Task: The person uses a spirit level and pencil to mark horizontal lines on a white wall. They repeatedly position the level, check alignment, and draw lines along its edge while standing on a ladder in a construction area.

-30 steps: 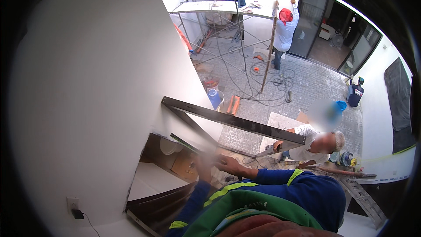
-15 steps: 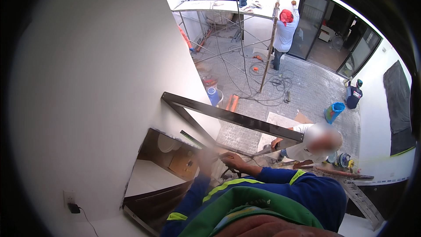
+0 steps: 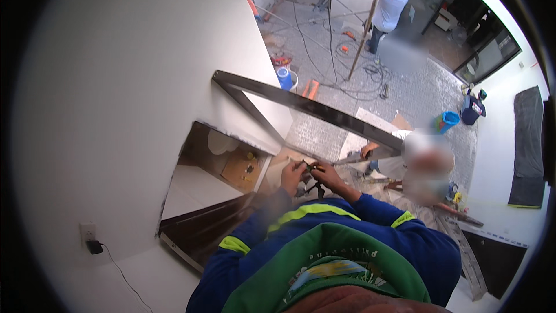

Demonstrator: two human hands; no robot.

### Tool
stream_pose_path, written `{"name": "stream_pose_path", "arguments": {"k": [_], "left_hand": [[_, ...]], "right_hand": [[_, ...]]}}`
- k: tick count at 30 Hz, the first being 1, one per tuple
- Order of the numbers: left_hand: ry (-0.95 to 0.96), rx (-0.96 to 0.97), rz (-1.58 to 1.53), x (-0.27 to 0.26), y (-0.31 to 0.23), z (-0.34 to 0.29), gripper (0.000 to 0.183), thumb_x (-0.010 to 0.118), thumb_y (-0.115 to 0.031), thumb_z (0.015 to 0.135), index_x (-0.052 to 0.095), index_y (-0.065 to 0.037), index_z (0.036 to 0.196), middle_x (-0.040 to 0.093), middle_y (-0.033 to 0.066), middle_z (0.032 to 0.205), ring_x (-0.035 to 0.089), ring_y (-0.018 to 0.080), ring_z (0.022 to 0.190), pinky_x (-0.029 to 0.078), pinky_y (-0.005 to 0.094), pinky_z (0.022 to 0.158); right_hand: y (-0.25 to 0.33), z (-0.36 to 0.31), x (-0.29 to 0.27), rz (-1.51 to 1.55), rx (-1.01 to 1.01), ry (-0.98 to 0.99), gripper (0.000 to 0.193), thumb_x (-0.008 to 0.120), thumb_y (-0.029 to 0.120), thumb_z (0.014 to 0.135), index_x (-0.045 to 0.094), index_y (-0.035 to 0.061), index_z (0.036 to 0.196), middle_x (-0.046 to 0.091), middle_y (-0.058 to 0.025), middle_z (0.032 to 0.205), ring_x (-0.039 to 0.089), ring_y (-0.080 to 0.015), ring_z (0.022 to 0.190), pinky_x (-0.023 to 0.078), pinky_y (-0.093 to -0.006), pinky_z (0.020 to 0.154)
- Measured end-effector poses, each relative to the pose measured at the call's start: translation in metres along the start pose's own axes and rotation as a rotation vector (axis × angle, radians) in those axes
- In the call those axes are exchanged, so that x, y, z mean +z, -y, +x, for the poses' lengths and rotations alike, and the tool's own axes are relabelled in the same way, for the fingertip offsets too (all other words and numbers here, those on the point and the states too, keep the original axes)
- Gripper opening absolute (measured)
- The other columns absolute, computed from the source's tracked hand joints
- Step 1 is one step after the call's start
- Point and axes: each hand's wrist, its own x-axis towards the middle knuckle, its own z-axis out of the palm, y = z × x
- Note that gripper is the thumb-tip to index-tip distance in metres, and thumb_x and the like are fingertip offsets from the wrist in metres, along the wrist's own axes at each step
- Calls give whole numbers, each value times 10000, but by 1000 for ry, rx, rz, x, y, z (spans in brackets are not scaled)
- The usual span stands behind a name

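Both of my hands are close together in front of my chest, below the dark metal frame [image 3: 301, 101]. My left hand [image 3: 292, 177] is closed, its fingertips pinching a small dark thing with a bit of green [image 3: 308, 167]. From the other side, my right hand [image 3: 328, 176] has its fingers closed on the same thing; its kind is too small to make out. Black straps or cords [image 3: 315, 190] hang just under the hands. The frame juts from the white wall, with a slanted brace [image 3: 249, 104] beneath its long bar.
A co-worker in white [image 3: 388, 168] is at the frame's right end, one hand [image 3: 368, 150] near it. Left of me is a wall opening [image 3: 202, 182], with a dark panel [image 3: 214, 226] below. Ladder [image 3: 463, 255] at right. Beyond are scaffolding, cables [image 3: 370, 72], a blue bucket [image 3: 447, 120] and other workers.
My hands have come together in front of me, and the left is less blurred. The green-marked strip beside the left hand no longer shows. My view has tipped downward.
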Motion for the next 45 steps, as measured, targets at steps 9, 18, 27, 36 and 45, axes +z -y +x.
{"name": "stream_pose_path", "arguments": {"k": [9,18,27,36,45], "left_hand": [[382,-83,667,28,43,6,291,731,-262,941,729,-71,1159,740,102,1014,725,225,908,606,353,749],[916,261,1439,68,77,16,282,738,-358,850,749,-96,954,750,153,954,717,342,923,546,460,818],[684,393,1471,74,61,5,187,660,-137,841,736,-83,1002,741,191,985,711,381,963,557,501,846],[662,278,1583,59,70,17,202,704,-222,825,749,-76,958,737,190,942,704,404,934,553,507,850],[504,284,1381,49,52,-10,191,702,-245,824,747,-82,914,725,193,890,700,397,909,544,504,821]], "right_hand": [[-64,-55,-84,168,-26,-98,380,651,279,959,633,40,1254,633,-21,914,588,-109,795,480,-257,697],[-161,-105,-91,250,491,-368,422,693,377,968,682,13,1182,701,-53,959,655,-128,801,510,-269,695],[-127,-88,-47,-8,12,-324,450,584,430,1037,675,22,1205,683,-60,1037,599,-142,947,462,-267,871],[-92,-77,-33,-335,-135,-251,455,542,422,1065,674,22,1238,687,-57,1076,593,-146,1003,454,-284,914],[-95,-87,-22,-46,-172,-344,378,531,352,1084,674,37,1233,670,-36,1106,578,-133,1031,445,-261,931]]}}
